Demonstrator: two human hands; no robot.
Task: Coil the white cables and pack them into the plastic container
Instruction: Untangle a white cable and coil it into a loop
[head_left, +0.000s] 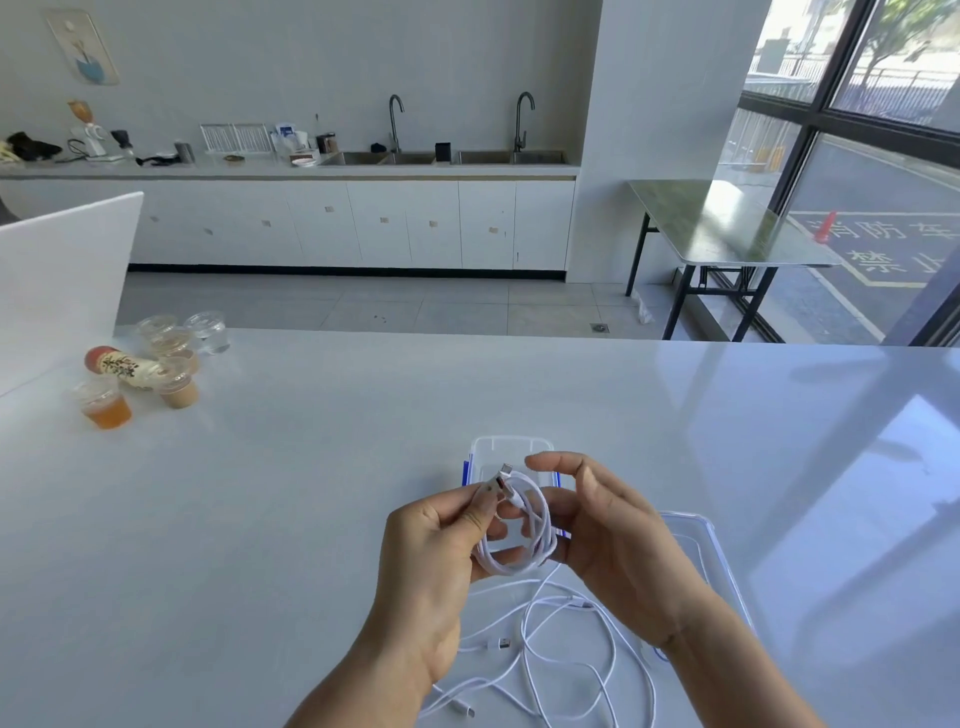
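My left hand (434, 551) pinches a coiled white cable (524, 540), thumb and fingers on its plug end, the loops hanging between both hands. My right hand (608, 535) is beside the coil with fingers loosely curved, some behind the loops; whether it grips the coil is unclear. Just beyond the hands sits the clear plastic container (511, 449) with blue latches, mostly hidden by them. Loose white cables (566, 649) lie tangled on the white table below my wrists.
The container's clear lid (701, 551) lies flat at the right, partly under my right forearm. Several small cups of drink and a lying bottle (122, 366) stand at the far left. A white panel (62, 275) rises at the table's left edge.
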